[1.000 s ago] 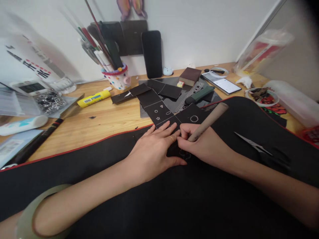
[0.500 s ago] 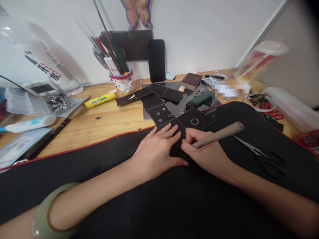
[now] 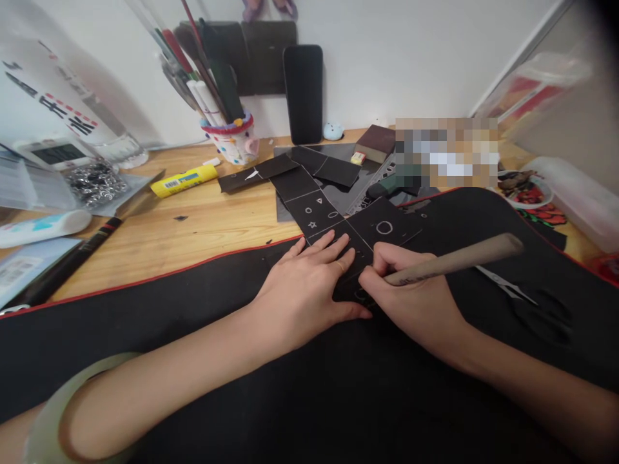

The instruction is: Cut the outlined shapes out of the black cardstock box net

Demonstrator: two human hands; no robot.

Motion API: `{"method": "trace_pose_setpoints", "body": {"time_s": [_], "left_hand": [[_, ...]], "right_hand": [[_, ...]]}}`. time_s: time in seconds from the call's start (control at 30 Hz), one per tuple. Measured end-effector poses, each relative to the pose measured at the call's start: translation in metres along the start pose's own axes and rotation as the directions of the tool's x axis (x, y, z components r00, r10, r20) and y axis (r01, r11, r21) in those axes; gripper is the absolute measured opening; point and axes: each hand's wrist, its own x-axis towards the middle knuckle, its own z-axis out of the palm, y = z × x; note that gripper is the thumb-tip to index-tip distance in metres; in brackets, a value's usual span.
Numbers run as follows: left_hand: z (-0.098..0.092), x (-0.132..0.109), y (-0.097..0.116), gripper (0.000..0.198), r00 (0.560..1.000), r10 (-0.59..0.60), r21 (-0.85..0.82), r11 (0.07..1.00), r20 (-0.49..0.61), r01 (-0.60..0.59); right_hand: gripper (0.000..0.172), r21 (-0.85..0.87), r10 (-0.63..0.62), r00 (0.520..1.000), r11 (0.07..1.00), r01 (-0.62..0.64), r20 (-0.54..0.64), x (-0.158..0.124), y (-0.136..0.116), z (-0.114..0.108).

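My left hand [image 3: 307, 290] lies flat with fingers spread on a black card sheet [image 3: 382, 225] marked with small white shapes, holding it down on the black mat [image 3: 193, 309]. My right hand [image 3: 411, 296] is closed around a tan-handled tool [image 3: 459, 258], its tip hidden under my fingers at the card. The handle slants up to the right. A pale green bangle [image 3: 62, 412] sits on my left forearm.
Scissors [image 3: 522, 296] lie on the mat to the right. On the wooden desk [image 3: 193, 225] behind are more black card pieces [image 3: 300, 174], a yellow glue stick [image 3: 184, 182], a pen cup [image 3: 232, 138], a dark phone [image 3: 303, 93], a black marker [image 3: 62, 267] and a plastic tub [image 3: 580, 200].
The tool handle has swung lower and further right. Both hands stay on the card, shifted slightly right in view as the camera moved.
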Motion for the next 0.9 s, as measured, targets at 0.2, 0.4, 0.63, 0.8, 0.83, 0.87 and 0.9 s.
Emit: {"method": "trace_pose_setpoints", "body": {"time_s": [0.2,0.4,0.63,0.8,0.83,0.87,0.9], "left_hand": [[0.0,-0.001,0.0,0.072,1.0,0.008,0.017,1.0,-0.002,-0.008],[0.0,-0.001,0.0,0.073,1.0,0.008,0.022,1.0,0.0,-0.008],[0.002,-0.001,-0.001,0.072,1.0,0.017,0.01,1.0,-0.008,-0.017],[-0.001,-0.003,0.001,0.07,0.998,0.032,0.072,0.997,-0.046,-0.028],[-0.001,-0.006,0.005,0.065,0.997,0.041,0.109,0.994,-0.069,-0.033],[0.0,-0.01,0.011,0.054,0.993,0.061,0.155,0.987,-0.104,-0.044],[0.0,-0.014,0.018,0.042,0.985,0.092,0.206,0.977,-0.146,-0.061]], "right_hand": [[0.028,-0.046,0.033,0.999,0.998,-0.034,-0.024,-0.001,-0.001,0.0],[0.028,-0.098,0.041,0.999,0.994,-0.044,-0.036,-0.003,-0.003,-0.001],[0.027,-0.052,-0.05,0.992,0.997,0.056,0.114,0.003,0.007,-0.007],[0.024,-0.075,-0.123,0.97,0.987,0.141,0.21,0.008,0.009,-0.013],[0.024,-0.07,-0.123,0.97,0.988,0.141,0.212,0.008,0.009,-0.013],[0.023,-0.056,-0.114,0.97,0.99,0.129,0.216,0.009,0.008,-0.013],[0.023,-0.036,-0.097,0.97,0.994,0.108,0.222,0.009,0.008,-0.013]]}}
